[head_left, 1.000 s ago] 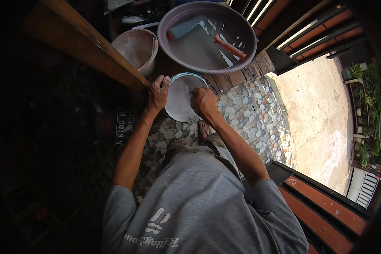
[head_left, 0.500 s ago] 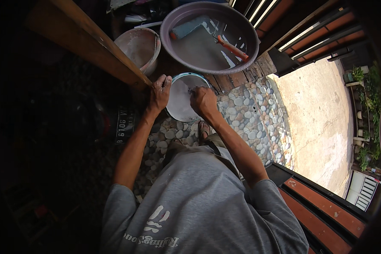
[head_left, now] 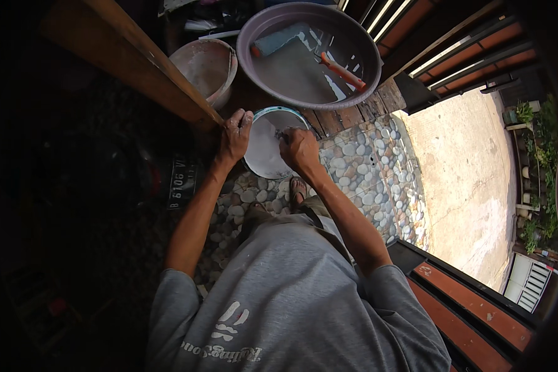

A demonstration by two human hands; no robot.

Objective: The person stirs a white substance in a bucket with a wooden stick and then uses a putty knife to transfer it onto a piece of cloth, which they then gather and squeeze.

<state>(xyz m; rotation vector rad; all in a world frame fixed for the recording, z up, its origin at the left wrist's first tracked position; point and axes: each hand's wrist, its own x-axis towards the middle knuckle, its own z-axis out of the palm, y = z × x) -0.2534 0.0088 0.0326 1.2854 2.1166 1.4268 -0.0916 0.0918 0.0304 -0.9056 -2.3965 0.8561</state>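
Observation:
A round bucket point(head_left: 263, 162) with a bluish rim stands before me, holding pale grey-white paint-like stuff. My left hand point(head_left: 234, 134), its knuckles smeared white, is closed over the bucket's left rim. Over the right side of the bucket my right hand point(head_left: 299, 149) makes a fist. A small dark bit shows at its fingers, pointing into the bucket; the rest of what it grips is hidden. Beyond the bucket sits a wide purple-grey basin point(head_left: 279, 96) of murky water, with a paint roller point(head_left: 341, 71) with an orange handle lying in it.
A white-smeared pail point(head_left: 195, 74) stands left of the basin. Slanting in from the upper left is a wooden plank point(head_left: 142, 59), its end close to my left hand. Wooden boards point(head_left: 344, 118) lie under the basin. Pebbled floor point(head_left: 366, 167) surrounds my feet; slatted railings point(head_left: 471, 310) flank the right.

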